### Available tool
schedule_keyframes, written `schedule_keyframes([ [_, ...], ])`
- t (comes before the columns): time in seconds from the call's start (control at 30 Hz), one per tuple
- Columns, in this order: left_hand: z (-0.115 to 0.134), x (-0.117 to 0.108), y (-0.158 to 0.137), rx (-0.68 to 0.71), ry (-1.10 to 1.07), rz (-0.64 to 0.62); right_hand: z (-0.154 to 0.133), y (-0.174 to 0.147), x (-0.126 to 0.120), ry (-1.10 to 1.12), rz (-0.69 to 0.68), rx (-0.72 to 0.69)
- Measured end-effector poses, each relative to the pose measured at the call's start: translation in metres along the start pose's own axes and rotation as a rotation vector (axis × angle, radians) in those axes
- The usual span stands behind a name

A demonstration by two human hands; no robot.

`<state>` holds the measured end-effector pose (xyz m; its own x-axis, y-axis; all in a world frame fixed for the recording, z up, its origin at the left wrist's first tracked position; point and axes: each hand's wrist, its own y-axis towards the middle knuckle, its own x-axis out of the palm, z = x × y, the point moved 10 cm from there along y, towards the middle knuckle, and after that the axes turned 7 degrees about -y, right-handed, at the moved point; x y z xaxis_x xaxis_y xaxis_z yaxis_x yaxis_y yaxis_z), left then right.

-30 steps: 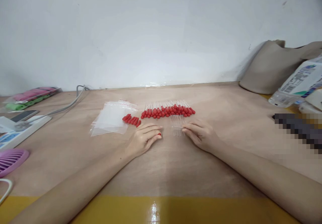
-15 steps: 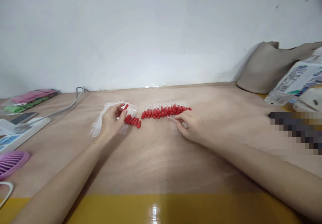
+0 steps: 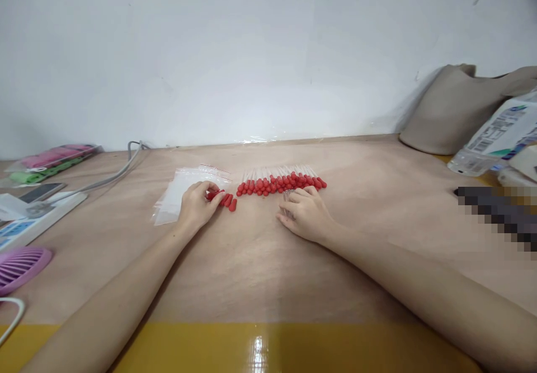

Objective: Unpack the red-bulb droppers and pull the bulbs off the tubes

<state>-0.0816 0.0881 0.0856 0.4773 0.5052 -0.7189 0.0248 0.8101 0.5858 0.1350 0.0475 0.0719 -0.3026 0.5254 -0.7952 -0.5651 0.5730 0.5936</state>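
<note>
Glass droppers with red rubber bulbs [image 3: 285, 182] lie side by side in a row on the table, their clear tubes pointing at the wall. Left of them is a small heap of loose red rubber bulbs [image 3: 230, 202]. My left hand [image 3: 198, 205] is down at this heap, thumb and fingers closed on a red bulb that is partly hidden. Clear glass tubes [image 3: 288, 197] lie just in front of the row. Over them my right hand [image 3: 308, 215] is curled, fingers and thumb around the tubes, which it mostly covers.
Clear zip bags [image 3: 170, 197] lie under and beside my left hand. At the left are a power strip [image 3: 50, 222], a grey cable [image 3: 109, 180], a phone [image 3: 42, 192] and a purple fan [image 3: 20, 269]. A beige bag [image 3: 436, 113] and plastic bottle [image 3: 482, 146] stand at the right.
My left hand has come down and right onto the loose bulbs; the bulb it held up is now low among them. My right hand has shifted slightly and lies more over the glass tubes.
</note>
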Motion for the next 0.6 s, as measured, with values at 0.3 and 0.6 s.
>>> schedule_keyframes([
  [0.3, 0.019, -0.004, -0.005, 0.114, 0.091, 0.062, 0.005, -0.003, 0.009, 0.089, -0.143, 0.036],
  [0.6, 0.036, 0.008, 0.002, 0.076, 0.164, -0.021, 0.02, 0.0, 0.002, 0.16, -0.091, 0.157],
])
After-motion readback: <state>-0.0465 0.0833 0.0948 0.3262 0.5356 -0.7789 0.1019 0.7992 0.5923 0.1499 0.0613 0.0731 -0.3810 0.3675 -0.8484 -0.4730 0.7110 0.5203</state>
